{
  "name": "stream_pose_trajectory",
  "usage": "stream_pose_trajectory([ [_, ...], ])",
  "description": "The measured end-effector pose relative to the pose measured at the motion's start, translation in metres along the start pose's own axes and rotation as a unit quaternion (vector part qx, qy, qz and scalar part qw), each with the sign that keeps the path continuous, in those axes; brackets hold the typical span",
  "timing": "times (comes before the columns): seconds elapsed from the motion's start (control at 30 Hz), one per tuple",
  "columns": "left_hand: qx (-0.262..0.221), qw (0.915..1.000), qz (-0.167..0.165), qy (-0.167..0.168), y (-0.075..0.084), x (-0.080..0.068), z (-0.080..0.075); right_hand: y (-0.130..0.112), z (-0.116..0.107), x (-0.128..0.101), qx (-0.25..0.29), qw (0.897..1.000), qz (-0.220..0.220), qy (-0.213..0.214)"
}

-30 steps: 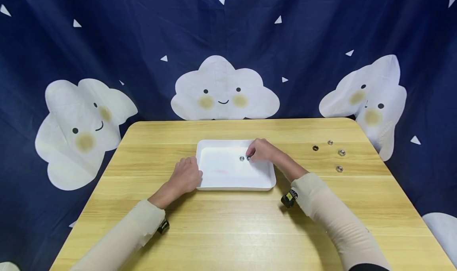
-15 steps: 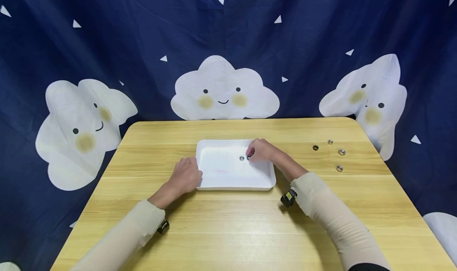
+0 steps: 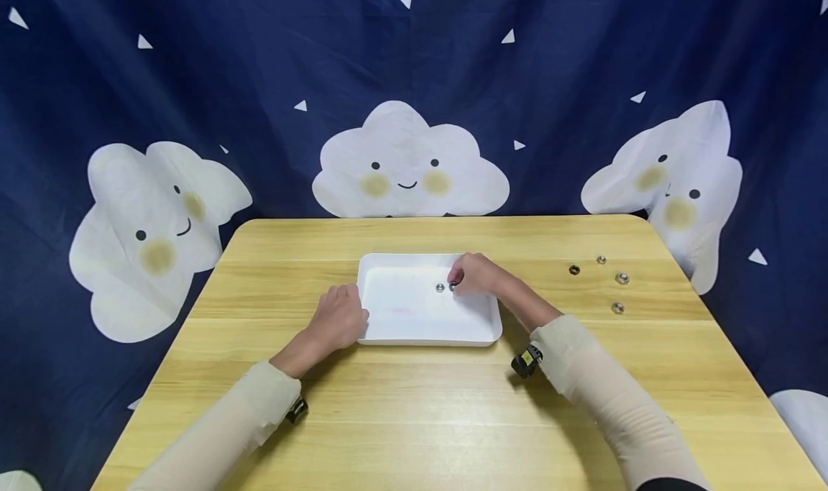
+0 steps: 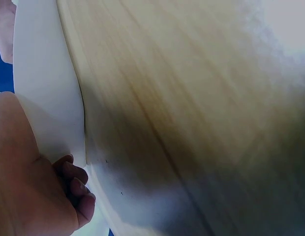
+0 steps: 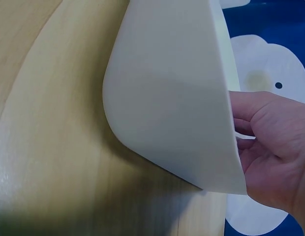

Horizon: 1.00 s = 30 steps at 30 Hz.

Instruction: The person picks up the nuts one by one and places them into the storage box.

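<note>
A white tray [image 3: 401,318] lies at the middle of the wooden table [image 3: 414,419]. My right hand [image 3: 472,273] reaches into its far right part, and its curled fingertips pinch a small metal nut [image 3: 452,286]. A second nut [image 3: 440,287] lies just left of it on the tray floor. My left hand [image 3: 336,318] rests on the table against the tray's left wall, fingers curled under. In the left wrist view the curled fingers [image 4: 76,189] lie beside the tray wall [image 4: 44,88]. The right wrist view shows my right hand [image 5: 270,147] behind the tray wall [image 5: 167,88], which hides the nuts.
Several loose nuts lie on the table to the right of the tray, among them a dark one [image 3: 573,269], one further right [image 3: 622,278] and one nearer me [image 3: 617,308]. A blue curtain with cloud prints [image 3: 407,160] hangs behind the table.
</note>
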<state>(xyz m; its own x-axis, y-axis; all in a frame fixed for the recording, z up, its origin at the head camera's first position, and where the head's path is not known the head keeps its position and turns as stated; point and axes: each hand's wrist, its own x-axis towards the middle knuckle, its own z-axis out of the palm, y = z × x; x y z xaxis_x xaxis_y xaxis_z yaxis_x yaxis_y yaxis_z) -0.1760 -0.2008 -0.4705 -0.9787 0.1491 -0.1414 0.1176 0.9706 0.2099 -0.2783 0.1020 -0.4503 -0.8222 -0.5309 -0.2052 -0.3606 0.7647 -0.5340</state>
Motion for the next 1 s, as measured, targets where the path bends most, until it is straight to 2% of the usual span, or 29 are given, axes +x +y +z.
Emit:
stream_pose_trajectory([
  [0.5, 0.001, 1.0000, 0.004, 0.005, 0.002, 0.002, 0.001, -0.004, -0.004, -0.008, -0.004, 1.000, -0.020, 0.011],
  [0.83, 0.002, 1.0000, 0.006, 0.007, 0.000, 0.000, 0.001, -0.008, -0.009, -0.016, 0.024, 0.999, -0.030, 0.016],
  [1.0, -0.003, 0.9999, 0.009, 0.010, -0.001, -0.002, 0.000, -0.013, -0.014, -0.023, 0.033, 0.998, -0.031, 0.034],
])
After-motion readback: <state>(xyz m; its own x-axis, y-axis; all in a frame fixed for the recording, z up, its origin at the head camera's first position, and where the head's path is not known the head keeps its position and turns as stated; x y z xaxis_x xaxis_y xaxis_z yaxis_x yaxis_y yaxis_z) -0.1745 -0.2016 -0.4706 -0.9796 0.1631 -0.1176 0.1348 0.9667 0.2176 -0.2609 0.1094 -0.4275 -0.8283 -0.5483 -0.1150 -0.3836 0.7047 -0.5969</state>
